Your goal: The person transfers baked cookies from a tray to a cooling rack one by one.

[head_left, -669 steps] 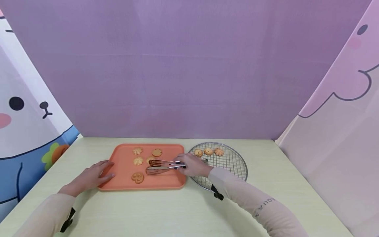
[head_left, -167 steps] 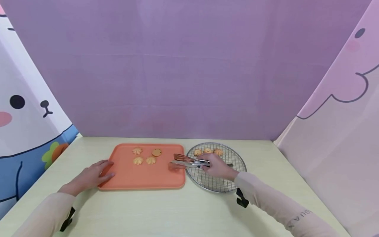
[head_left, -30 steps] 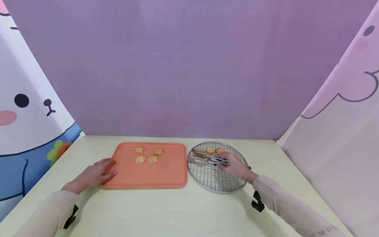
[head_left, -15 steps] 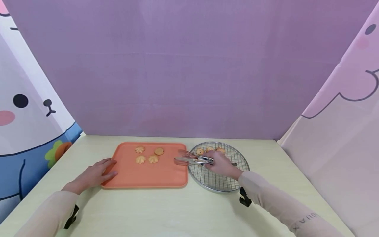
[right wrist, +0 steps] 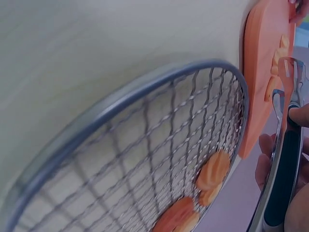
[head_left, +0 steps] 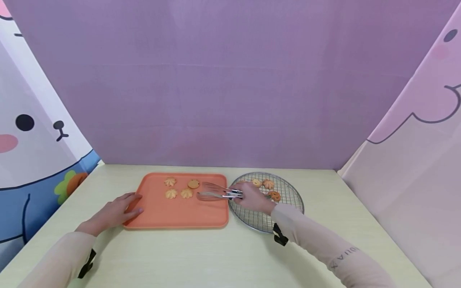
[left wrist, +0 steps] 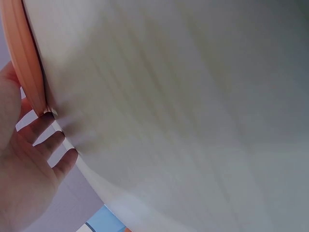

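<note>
My left hand [head_left: 114, 213] rests on the left rim of the orange tray [head_left: 169, 218], fingers spread and thumb over the edge; in the left wrist view its fingertips touch the table beside the tray. My right hand [head_left: 252, 197] grips metal serving tongs [head_left: 235, 193] with dark handle inlays [right wrist: 285, 174]. The tongs' slotted ends stand apart over the tray's right part, with nothing between them. On the tray lie star-shaped cookies [head_left: 171, 194] and a round cookie [head_left: 193, 184]. The round wire rack [head_left: 255, 220] holds a ring cookie [head_left: 256, 183], a star cookie [head_left: 268, 184] and a browner cookie [head_left: 274, 196].
The rack stands right beside the tray on the pale table [head_left: 173, 256]. My right hand and forearm cover part of the rack. A purple cloth wall [head_left: 216, 100] rises behind the table, with printed panels at both sides.
The pretzel-shaped cookie has left the tray's front since the first frame, and a browner cookie now lies on the rack. Over the last second the right hand moved left with the tongs.
</note>
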Demonstrator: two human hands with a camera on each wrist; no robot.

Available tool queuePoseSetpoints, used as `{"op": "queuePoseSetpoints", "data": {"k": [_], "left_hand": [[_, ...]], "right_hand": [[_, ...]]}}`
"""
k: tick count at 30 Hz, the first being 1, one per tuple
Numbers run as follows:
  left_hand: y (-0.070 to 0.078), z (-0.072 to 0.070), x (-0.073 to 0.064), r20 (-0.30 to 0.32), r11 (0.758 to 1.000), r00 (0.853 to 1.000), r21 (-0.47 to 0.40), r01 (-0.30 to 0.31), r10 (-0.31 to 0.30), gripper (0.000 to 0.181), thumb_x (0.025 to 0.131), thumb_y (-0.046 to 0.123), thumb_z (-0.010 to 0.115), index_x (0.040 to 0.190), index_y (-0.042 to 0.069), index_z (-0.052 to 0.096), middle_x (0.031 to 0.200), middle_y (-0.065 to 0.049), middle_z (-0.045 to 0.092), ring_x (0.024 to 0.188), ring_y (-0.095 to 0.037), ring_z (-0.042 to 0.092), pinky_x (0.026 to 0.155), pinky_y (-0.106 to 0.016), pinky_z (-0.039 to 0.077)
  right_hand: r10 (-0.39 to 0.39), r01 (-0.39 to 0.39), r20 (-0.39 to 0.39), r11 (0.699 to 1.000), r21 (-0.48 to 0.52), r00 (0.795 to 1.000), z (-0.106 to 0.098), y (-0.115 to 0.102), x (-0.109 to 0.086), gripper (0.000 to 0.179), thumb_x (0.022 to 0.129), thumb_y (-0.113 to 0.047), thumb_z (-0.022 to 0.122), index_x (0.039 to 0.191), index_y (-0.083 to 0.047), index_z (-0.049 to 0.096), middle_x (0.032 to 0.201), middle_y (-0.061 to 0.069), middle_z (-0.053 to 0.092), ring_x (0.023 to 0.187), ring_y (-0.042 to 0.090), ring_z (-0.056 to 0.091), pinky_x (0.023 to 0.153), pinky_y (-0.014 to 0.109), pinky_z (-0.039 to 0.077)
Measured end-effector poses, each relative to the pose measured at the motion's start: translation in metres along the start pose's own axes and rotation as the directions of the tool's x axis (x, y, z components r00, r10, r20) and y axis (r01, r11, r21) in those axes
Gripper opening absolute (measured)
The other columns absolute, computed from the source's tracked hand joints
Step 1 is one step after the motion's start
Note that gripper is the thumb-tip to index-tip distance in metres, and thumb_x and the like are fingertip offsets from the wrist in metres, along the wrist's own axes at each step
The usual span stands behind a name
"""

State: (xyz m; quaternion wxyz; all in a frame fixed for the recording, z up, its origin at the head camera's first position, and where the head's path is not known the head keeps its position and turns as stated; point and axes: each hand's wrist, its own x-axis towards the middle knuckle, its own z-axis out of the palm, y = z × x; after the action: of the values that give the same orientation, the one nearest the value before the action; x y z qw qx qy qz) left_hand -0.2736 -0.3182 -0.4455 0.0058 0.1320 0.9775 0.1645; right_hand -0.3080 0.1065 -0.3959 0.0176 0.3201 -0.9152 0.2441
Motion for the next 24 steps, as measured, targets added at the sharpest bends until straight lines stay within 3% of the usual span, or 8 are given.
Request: {"op": "queuePoseSetpoints", "data": {"k": [8,19,24], "left_hand": [[0.001,0.0,0.001,-0.007,1.0,1.0,0.009,0.0,0.0,0.067,0.084,0.047,0.058,0.129,-0.001,0.045,0.13,-0.031,0.042,0.116,-0.05,0.041,0.089,-0.065,0.039],[0.004,-0.002,-0.003,-0.001,1.0,1.0,0.009,0.006,-0.006,0.069,0.084,0.048,0.058,0.13,-0.001,0.045,0.131,-0.031,0.042,0.115,-0.05,0.041,0.088,-0.064,0.039],[0.004,-0.003,-0.005,-0.009,1.0,1.0,0.004,0.001,-0.001,0.068,0.084,0.048,0.058,0.13,-0.001,0.045,0.131,-0.031,0.042,0.116,-0.05,0.041,0.088,-0.064,0.039]], "right_hand": [[-0.045,0.045,0.003,0.999,-0.003,0.999,0.01,-0.007,0.013,0.03,0.08,-0.005,0.062,0.11,-0.005,0.064,0.088,0.001,0.065,0.072,0.007,0.055,0.062,0.02,0.048],[0.039,-0.041,0.073,0.999,0.033,0.997,0.018,-0.016,0.025,0.035,0.083,-0.005,0.06,0.118,-0.006,0.06,0.098,0.002,0.063,0.074,0.007,0.056,0.059,0.018,0.047],[0.047,-0.046,0.071,0.999,-0.004,0.996,0.022,-0.02,0.03,0.034,0.083,-0.008,0.062,0.117,-0.007,0.061,0.099,0.003,0.064,0.075,0.008,0.055,0.06,0.018,0.046]]}}
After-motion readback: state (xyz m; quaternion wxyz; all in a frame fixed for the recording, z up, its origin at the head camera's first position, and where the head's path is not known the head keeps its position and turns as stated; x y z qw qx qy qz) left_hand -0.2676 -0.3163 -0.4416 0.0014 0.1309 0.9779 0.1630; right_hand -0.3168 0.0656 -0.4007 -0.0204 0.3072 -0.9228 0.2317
